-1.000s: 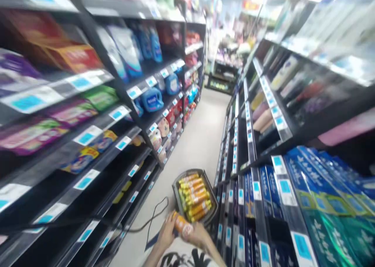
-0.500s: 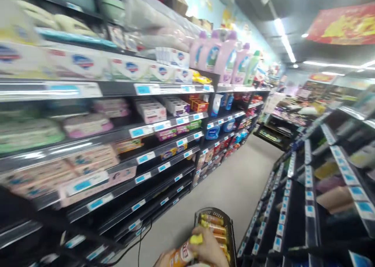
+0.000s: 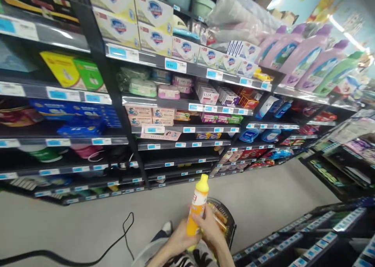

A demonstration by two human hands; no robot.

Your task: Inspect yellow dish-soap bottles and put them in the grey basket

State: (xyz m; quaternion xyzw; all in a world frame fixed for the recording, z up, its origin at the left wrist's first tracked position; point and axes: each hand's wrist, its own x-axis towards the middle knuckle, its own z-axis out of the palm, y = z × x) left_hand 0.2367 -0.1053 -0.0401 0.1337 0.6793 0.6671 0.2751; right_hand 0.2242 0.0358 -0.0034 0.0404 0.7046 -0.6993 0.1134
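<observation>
An orange bottle [image 3: 197, 209] with a yellow cap and a white label stands nearly upright in front of me. Its lower end is gripped by my left hand [image 3: 182, 235], whose fingers are closed round it. From the other side my right hand [image 3: 208, 223] is wrapped against the bottle's body. A small yellow piece shows below my left hand; I cannot tell what it belongs to. Just beyond my right forearm, on the floor, is a black shopping basket [image 3: 231, 224]. Several similar orange bottles [image 3: 219, 213] lie inside it, partly hidden by my hands and arm.
A long shelf unit [image 3: 187, 68] with boxed soaps, jugs and packets runs along the far side. Another row of shelves [image 3: 310, 241] is at lower right. A black cable [image 3: 108, 249] trails across the grey floor [image 3: 88, 220] at left. My shoe [image 3: 167, 227] shows beside the basket.
My view has turned to the left. The orange bottle, held low and tilted across the basket before, is now raised upright between both hands. My right hand has moved from near its cap to its body.
</observation>
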